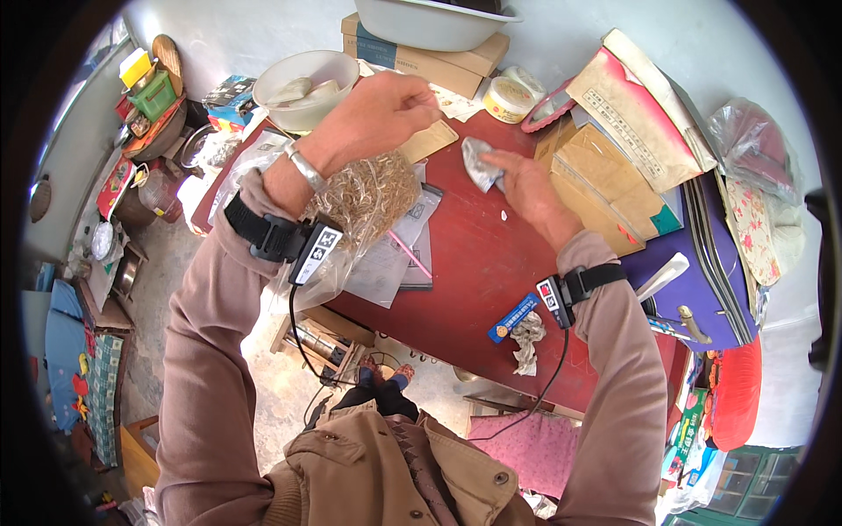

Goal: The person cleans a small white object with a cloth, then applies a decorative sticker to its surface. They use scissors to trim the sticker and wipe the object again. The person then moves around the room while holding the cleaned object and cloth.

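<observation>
My left hand is over the back of the red table, fingers curled. Whether anything is pinched in them is hidden. Below that wrist lies a clear plastic bag of dried plant shreds. A tan rectangular piece, perhaps wood or card, lies just beyond the bag. My right hand grips a small greyish-white pouch or crumpled cloth above the tabletop. Behind my left hand stands a translucent white bowl with pale packets in it.
A pink stick rests on plastic sheets. Nearer me lie a blue box and crumpled tissue. Cardboard boxes and a purple case crowd the right side. A shoe box bearing a white basin stands behind.
</observation>
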`<state>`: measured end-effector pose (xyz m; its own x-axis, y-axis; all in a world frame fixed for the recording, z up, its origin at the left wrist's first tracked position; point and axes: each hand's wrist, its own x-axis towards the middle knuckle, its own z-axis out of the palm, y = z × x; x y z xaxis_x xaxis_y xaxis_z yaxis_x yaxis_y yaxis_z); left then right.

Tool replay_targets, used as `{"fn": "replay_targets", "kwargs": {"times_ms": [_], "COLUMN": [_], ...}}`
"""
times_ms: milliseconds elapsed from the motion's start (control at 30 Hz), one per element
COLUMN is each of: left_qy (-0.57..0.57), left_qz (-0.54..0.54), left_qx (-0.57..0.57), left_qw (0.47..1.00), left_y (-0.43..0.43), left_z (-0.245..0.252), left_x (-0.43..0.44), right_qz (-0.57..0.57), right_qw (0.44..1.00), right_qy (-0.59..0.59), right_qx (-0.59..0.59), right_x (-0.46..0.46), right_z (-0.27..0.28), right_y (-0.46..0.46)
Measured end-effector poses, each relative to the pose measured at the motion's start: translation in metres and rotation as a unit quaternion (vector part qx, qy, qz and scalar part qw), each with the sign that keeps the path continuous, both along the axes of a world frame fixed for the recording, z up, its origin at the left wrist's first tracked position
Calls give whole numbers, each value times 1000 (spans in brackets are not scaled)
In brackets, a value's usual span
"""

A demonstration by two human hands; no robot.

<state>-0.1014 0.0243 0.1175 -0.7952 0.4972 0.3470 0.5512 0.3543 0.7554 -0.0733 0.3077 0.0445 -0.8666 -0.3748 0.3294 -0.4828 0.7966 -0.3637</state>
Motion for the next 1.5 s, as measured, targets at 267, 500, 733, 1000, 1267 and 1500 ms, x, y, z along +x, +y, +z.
{"fn": "replay_targets", "kwargs": {"times_ms": [267,500,733,1000,1267,1500], "left_qy": [205,228,164,-32,-162,-185], "left_qz": [81,132,88,153,72,107], "left_qx": [-281,-280,-203,-306,-95,107], "left_qw": [934,923,961,939,980,971], "left_y": [-25,-30,-43,-129,-122,-76], "left_z": [-54,-85,-67,-33,-43,-40], "left_x": [34,27,30,36,25,-1], "right_qz": [-105,-14,49,39,28,35], "right_qw": [978,985,980,964,957,963], "right_qy": [-172,-130,-178,-245,-271,-254], "right_qx": [60,112,80,93,98,86], "right_x": [-34,13,81,84,87,89], "right_z": [1,-36,-10,21,19,14], "right_y": [-14,-17,-18,-29,-30,-26]}}
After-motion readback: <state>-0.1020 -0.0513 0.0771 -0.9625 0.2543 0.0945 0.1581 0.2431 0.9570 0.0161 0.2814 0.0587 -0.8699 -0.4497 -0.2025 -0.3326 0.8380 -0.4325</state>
